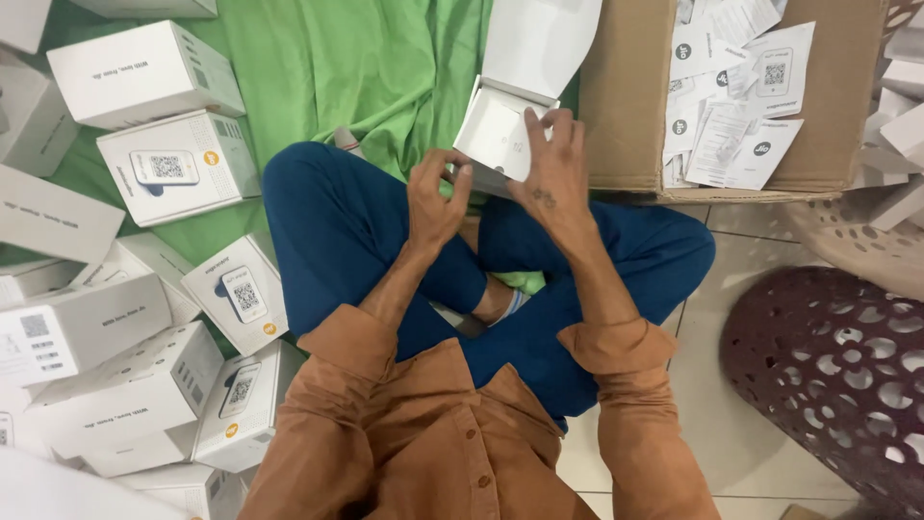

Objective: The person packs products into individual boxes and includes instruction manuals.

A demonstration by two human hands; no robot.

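Above crossed legs, both hands hold an open white box; right hand spread across its tray, left hand pinching its near-left edge; cardboard carton just right.

1. One open white box, its lid up, held by two hands: left, right.
2. About a dozen closed white boxes heaped on the left; edges cut off an exact count.
3. One cardboard carton holding many paper leaflets, too overlapped to count.
4. One dark perforated basket.
5. One green cloth.
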